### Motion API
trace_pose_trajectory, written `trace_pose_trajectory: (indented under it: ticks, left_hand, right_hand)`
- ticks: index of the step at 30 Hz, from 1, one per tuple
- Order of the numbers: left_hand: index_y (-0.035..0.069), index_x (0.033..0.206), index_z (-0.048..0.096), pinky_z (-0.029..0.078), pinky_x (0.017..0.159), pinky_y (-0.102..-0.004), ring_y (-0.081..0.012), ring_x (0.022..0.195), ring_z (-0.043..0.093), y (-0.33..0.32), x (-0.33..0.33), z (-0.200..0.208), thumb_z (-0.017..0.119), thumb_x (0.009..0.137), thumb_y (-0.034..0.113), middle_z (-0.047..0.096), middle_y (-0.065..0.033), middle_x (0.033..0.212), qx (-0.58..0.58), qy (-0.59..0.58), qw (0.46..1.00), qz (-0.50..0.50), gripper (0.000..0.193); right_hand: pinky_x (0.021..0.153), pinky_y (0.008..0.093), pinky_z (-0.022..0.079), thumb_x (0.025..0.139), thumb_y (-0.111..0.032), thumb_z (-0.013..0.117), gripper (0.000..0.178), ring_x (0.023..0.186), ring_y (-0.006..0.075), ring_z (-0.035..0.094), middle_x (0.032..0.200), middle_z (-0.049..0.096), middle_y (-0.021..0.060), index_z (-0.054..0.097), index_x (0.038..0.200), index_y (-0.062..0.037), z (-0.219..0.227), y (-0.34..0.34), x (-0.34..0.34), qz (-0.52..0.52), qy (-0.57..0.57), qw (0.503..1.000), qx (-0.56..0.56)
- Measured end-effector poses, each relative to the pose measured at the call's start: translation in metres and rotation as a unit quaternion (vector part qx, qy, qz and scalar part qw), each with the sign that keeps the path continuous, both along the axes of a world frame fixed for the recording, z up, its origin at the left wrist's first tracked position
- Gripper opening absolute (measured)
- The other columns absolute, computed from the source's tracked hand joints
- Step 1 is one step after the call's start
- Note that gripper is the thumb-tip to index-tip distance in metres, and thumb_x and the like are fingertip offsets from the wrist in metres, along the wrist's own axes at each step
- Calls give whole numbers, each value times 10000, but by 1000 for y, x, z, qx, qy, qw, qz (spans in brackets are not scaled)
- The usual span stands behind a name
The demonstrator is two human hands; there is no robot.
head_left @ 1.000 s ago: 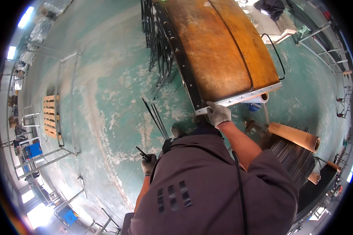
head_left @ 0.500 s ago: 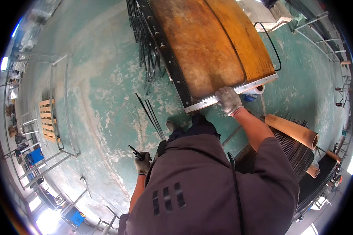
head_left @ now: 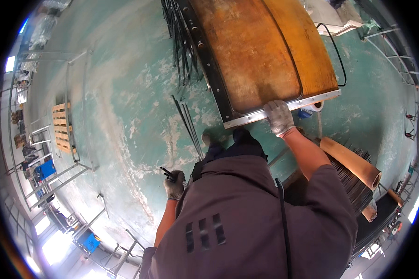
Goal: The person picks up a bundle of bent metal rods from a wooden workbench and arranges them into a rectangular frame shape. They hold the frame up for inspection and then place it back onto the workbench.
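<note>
My right hand (head_left: 280, 118), in a pale work glove, is closed over the near stretch of a bent black rod (head_left: 291, 51). This rod lies on a worn orange-brown tabletop (head_left: 251, 51), with rounded corners close to the table's metal edge strip (head_left: 328, 95). Low at my left side, my gloved left hand (head_left: 174, 187) is closed around thin black rods (head_left: 166, 173), whose ends stick out past the fingers. Several long black rods (head_left: 189, 126) slant over the floor ahead of me. Whether they join the ones in my left hand is hidden by my body.
Many black bent rods (head_left: 179, 51) hang along the table's left side. A second bent rod (head_left: 338, 56) juts out on the right. Near my right side are a brown roll (head_left: 351, 160) and a stack of dark rods (head_left: 354, 183). A wooden pallet (head_left: 62, 128) and metal frames stand left.
The table and floor have shifted slightly rightward in view. My right hand keeps its place at the table edge, and my left hand still holds the rods.
</note>
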State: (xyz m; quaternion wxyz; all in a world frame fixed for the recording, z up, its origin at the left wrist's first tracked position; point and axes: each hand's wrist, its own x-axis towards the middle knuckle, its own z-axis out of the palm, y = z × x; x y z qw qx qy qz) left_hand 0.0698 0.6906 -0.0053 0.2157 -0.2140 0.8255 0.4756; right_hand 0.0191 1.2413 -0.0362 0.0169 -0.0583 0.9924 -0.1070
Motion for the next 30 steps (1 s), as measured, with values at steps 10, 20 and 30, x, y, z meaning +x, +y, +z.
trace_pose_trajectory:
  ticks: [10,20,30]
  left_hand:
    - [-40,978,764,568,674,-326,-164,716,713,22,-18,18,732,977,113,754,-91,811,-23,-49,997,48,156]
    - [-41,942,752,555,656,-326,-164,684,695,28,-17,9,730,964,73,732,-78,778,13,-39,996,85,118]
    - [-34,929,776,556,666,-326,-157,698,698,21,-3,2,742,955,78,740,-71,770,-16,-24,997,74,120]
  right_hand:
    - [895,486,479,755,-232,757,253,987,339,604,948,612,104,643,933,-94,-4,-6,1,-6,71,997,-42]
    - [922,485,496,732,-256,844,337,1004,337,624,955,628,110,644,949,-91,13,-15,0,-20,49,999,-11]
    - [932,495,500,783,-322,856,355,1022,343,639,994,661,96,724,1027,-101,27,-77,-21,-6,18,990,-142]
